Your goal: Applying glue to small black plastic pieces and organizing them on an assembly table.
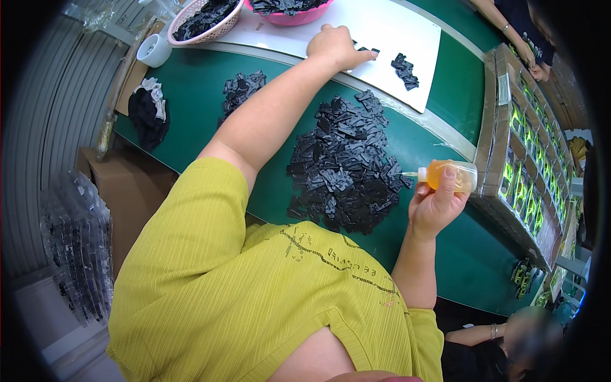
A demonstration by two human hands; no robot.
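Fingers (450, 181) around bottle (445, 176), seemingly amber-filled

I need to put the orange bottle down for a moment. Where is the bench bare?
Bare green mat lies between the white board and the cardboard tray, and beside the right hand. The big black parts pile crowds the middle.

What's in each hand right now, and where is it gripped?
The right hand grips a small orange-filled squeeze bottle around its body, nozzle pointing left. The left hand holds nothing; its fingers rest on black parts on the white sheet.
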